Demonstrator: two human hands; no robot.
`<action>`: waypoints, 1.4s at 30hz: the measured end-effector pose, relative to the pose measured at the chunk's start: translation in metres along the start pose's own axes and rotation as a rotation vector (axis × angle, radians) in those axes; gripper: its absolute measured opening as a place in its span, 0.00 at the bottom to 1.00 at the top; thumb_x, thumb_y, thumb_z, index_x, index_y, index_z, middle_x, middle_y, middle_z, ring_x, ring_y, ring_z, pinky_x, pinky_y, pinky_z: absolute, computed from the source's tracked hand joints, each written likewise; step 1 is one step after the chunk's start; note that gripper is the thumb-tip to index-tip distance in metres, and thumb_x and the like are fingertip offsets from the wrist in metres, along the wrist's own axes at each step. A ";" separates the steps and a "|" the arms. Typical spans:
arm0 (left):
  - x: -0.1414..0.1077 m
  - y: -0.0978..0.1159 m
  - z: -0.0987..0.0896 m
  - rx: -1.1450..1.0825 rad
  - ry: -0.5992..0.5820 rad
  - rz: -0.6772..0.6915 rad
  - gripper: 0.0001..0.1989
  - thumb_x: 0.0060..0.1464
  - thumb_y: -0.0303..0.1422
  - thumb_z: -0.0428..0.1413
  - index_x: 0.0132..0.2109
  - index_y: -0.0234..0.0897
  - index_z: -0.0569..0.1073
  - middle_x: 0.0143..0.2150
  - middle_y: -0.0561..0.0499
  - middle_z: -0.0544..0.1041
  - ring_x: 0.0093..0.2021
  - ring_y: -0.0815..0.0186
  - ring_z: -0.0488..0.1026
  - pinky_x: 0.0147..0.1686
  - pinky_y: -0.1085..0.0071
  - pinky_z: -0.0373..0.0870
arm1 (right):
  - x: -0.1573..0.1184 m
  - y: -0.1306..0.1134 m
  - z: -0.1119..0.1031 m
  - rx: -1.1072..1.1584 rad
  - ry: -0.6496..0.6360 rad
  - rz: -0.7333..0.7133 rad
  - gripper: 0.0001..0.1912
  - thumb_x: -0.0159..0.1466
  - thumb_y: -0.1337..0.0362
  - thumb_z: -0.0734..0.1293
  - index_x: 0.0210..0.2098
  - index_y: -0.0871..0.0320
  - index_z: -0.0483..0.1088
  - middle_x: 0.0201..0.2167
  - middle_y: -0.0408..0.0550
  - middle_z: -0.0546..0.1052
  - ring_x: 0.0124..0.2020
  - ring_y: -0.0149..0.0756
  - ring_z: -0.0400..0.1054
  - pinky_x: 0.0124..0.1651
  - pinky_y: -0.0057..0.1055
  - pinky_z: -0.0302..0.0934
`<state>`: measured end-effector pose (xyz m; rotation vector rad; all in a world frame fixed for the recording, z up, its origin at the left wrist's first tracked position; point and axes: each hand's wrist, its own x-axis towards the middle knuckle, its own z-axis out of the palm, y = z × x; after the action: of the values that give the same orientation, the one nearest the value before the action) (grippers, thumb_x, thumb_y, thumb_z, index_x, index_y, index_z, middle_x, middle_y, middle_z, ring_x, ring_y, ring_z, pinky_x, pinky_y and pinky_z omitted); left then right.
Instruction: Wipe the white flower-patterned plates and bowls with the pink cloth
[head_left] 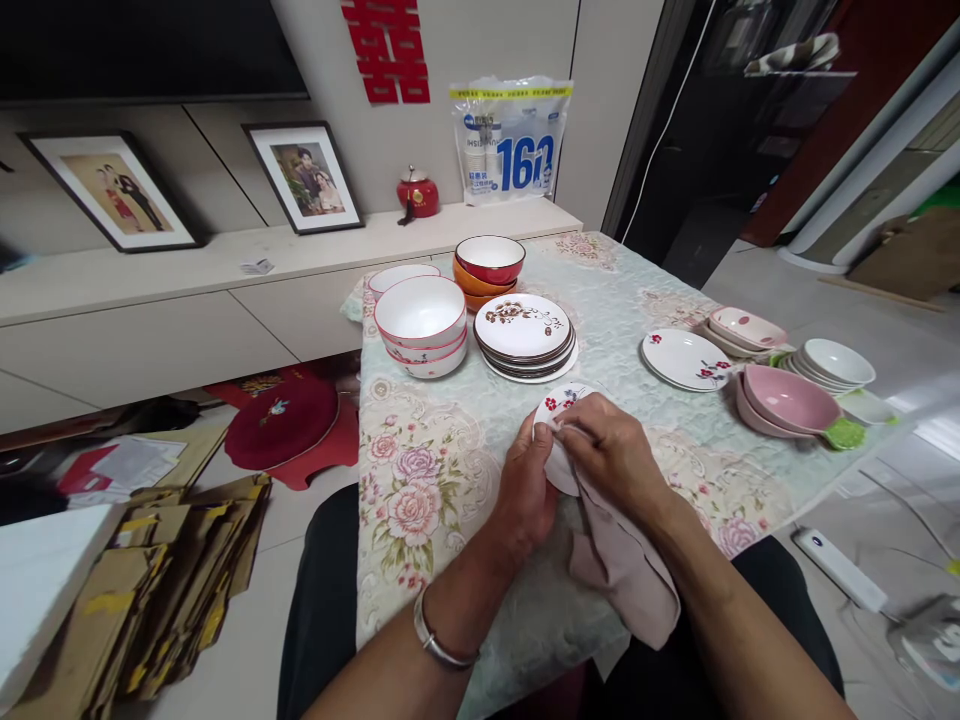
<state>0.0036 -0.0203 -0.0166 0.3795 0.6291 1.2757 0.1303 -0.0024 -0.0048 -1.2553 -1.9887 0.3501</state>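
Note:
A small white plate (559, 467) with red and blue flowers is tilted up above the near part of the table. My left hand (525, 480) grips its left edge, thumb on the face. In my right hand (619, 455) is a pinkish-beige cloth (626, 575), pressed to the plate's face and hanging down toward my lap. Just beyond stands a stack of plates (525, 325) with a brown flower pattern. Left of it are white bowls with pink rims (421, 315), stacked. Two white flowered plates (686, 358) lie to the right.
Red and orange bowls (490, 262) stand stacked at the back. Pink bowls (791, 398) and small white bowls (836, 362) sit near the right edge of the flowered tablecloth (420, 470). A red stool (281, 420) and flattened cardboard (180, 570) are on the floor at left.

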 end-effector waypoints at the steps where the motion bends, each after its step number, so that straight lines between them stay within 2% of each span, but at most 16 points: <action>1: 0.001 0.001 -0.001 -0.009 -0.001 0.001 0.22 0.54 0.39 0.64 0.54 0.36 0.73 0.49 0.43 0.82 0.52 0.56 0.77 0.56 0.60 0.68 | 0.000 -0.003 -0.002 0.031 -0.077 -0.034 0.07 0.68 0.68 0.63 0.38 0.55 0.74 0.35 0.46 0.74 0.40 0.36 0.70 0.42 0.31 0.62; 4: 0.004 0.003 -0.003 -0.035 0.014 0.031 0.21 0.55 0.40 0.63 0.53 0.35 0.73 0.48 0.44 0.82 0.51 0.55 0.77 0.55 0.60 0.70 | -0.003 -0.006 -0.012 0.023 -0.308 -0.060 0.07 0.68 0.68 0.64 0.35 0.55 0.74 0.34 0.45 0.73 0.38 0.35 0.69 0.40 0.31 0.61; 6: 0.006 0.003 -0.004 -0.049 0.034 0.049 0.23 0.55 0.41 0.63 0.54 0.35 0.72 0.48 0.43 0.81 0.51 0.55 0.78 0.53 0.60 0.70 | -0.005 -0.002 -0.017 -0.040 -0.347 0.004 0.07 0.68 0.67 0.65 0.35 0.55 0.74 0.34 0.45 0.74 0.37 0.36 0.69 0.40 0.31 0.61; 8: 0.006 0.003 -0.004 -0.043 0.044 0.045 0.24 0.54 0.42 0.63 0.55 0.35 0.72 0.49 0.43 0.81 0.50 0.55 0.78 0.52 0.60 0.71 | -0.006 0.006 -0.018 -0.139 -0.252 0.094 0.07 0.68 0.66 0.64 0.36 0.55 0.75 0.35 0.46 0.74 0.38 0.38 0.70 0.40 0.33 0.61; 11: 0.004 0.001 -0.003 -0.004 0.048 0.013 0.25 0.54 0.43 0.64 0.55 0.35 0.72 0.48 0.43 0.82 0.49 0.55 0.78 0.52 0.60 0.71 | -0.006 0.017 -0.013 -0.284 -0.002 0.167 0.07 0.67 0.65 0.65 0.37 0.57 0.75 0.34 0.49 0.75 0.38 0.41 0.71 0.40 0.35 0.62; 14: 0.001 -0.001 -0.001 0.028 0.028 -0.019 0.26 0.53 0.44 0.65 0.55 0.35 0.74 0.48 0.43 0.82 0.50 0.54 0.78 0.52 0.60 0.71 | -0.004 0.016 -0.005 -0.305 0.175 0.112 0.06 0.67 0.66 0.65 0.38 0.57 0.75 0.35 0.50 0.76 0.38 0.42 0.71 0.41 0.36 0.63; 16: 0.000 -0.001 0.000 0.046 -0.013 -0.024 0.26 0.52 0.45 0.65 0.53 0.35 0.75 0.49 0.43 0.82 0.51 0.54 0.77 0.53 0.60 0.70 | -0.002 0.011 -0.002 -0.253 0.196 0.016 0.07 0.68 0.66 0.63 0.38 0.56 0.74 0.35 0.50 0.76 0.39 0.41 0.71 0.43 0.36 0.64; 18: -0.002 -0.001 0.001 0.056 -0.051 -0.021 0.25 0.52 0.44 0.65 0.52 0.35 0.76 0.50 0.43 0.81 0.53 0.54 0.76 0.54 0.61 0.69 | -0.001 0.006 -0.001 -0.199 0.157 -0.074 0.08 0.70 0.66 0.61 0.39 0.56 0.73 0.35 0.50 0.76 0.40 0.40 0.70 0.44 0.36 0.64; 20: -0.002 -0.001 0.001 0.053 -0.066 -0.023 0.25 0.52 0.44 0.65 0.52 0.35 0.76 0.51 0.43 0.81 0.54 0.54 0.76 0.55 0.61 0.69 | -0.002 0.005 -0.002 -0.203 0.132 -0.087 0.08 0.70 0.66 0.61 0.39 0.56 0.73 0.35 0.50 0.76 0.41 0.41 0.70 0.45 0.36 0.64; 24: -0.001 0.001 0.000 0.033 -0.015 -0.034 0.25 0.55 0.42 0.63 0.55 0.34 0.74 0.49 0.42 0.81 0.51 0.54 0.77 0.53 0.60 0.71 | -0.004 0.012 -0.009 -0.357 0.108 0.120 0.06 0.68 0.65 0.63 0.38 0.58 0.72 0.37 0.51 0.76 0.40 0.42 0.70 0.42 0.36 0.61; 27: 0.001 0.003 -0.001 0.018 0.023 -0.007 0.23 0.57 0.41 0.61 0.56 0.35 0.73 0.50 0.42 0.81 0.50 0.55 0.78 0.52 0.60 0.71 | -0.005 0.014 -0.014 -0.450 -0.029 0.273 0.06 0.67 0.64 0.63 0.37 0.58 0.71 0.36 0.52 0.75 0.36 0.42 0.70 0.37 0.35 0.58; 30: 0.004 0.006 -0.004 0.003 0.053 0.041 0.21 0.58 0.40 0.60 0.55 0.36 0.72 0.51 0.43 0.81 0.49 0.56 0.78 0.52 0.60 0.72 | -0.006 0.010 -0.016 -0.401 -0.182 0.307 0.06 0.67 0.65 0.63 0.35 0.58 0.71 0.35 0.50 0.74 0.34 0.39 0.69 0.36 0.33 0.57; 33: 0.007 0.007 -0.006 -0.016 0.082 0.087 0.20 0.57 0.39 0.61 0.54 0.36 0.73 0.50 0.43 0.81 0.49 0.56 0.78 0.53 0.60 0.72 | -0.007 0.003 -0.015 -0.248 -0.275 0.222 0.06 0.67 0.66 0.64 0.34 0.58 0.71 0.34 0.47 0.74 0.34 0.37 0.68 0.37 0.32 0.57; 37: 0.009 0.008 -0.007 -0.027 0.102 0.104 0.16 0.57 0.37 0.61 0.50 0.35 0.74 0.49 0.44 0.81 0.49 0.57 0.78 0.54 0.61 0.71 | -0.008 -0.005 -0.011 -0.070 -0.316 0.035 0.08 0.70 0.65 0.62 0.35 0.57 0.71 0.35 0.47 0.74 0.38 0.37 0.69 0.40 0.32 0.59; 42: 0.010 0.013 -0.007 -0.042 0.119 0.088 0.13 0.57 0.35 0.59 0.48 0.33 0.74 0.45 0.44 0.81 0.47 0.57 0.78 0.53 0.61 0.72 | -0.010 -0.012 -0.015 -0.098 -0.382 -0.119 0.08 0.67 0.62 0.66 0.46 0.56 0.72 0.42 0.51 0.74 0.44 0.42 0.67 0.44 0.36 0.61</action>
<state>-0.0097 -0.0079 -0.0168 0.3009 0.6917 1.4012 0.1355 -0.0187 0.0076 -1.1896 -2.4185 0.4661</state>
